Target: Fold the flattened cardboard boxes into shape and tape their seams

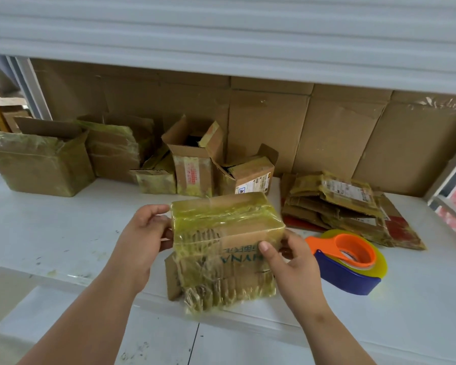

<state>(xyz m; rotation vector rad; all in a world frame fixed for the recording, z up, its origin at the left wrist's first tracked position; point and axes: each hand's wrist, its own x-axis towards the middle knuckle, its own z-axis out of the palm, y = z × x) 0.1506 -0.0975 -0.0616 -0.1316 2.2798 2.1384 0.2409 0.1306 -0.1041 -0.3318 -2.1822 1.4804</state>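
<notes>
Holding the tape-wrapped brown cardboard box point(225, 233) above the white table point(63, 233), left hand point(142, 233) and right hand point(292, 262) gripping its sides. Seemingly checking taped seams; next probably setting it aside carefully.

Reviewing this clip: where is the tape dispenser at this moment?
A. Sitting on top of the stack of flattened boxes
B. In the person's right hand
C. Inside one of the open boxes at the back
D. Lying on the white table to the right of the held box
D: the tape dispenser lies on the white table, beside the right hand, which grips the box together with the left hand.
</notes>
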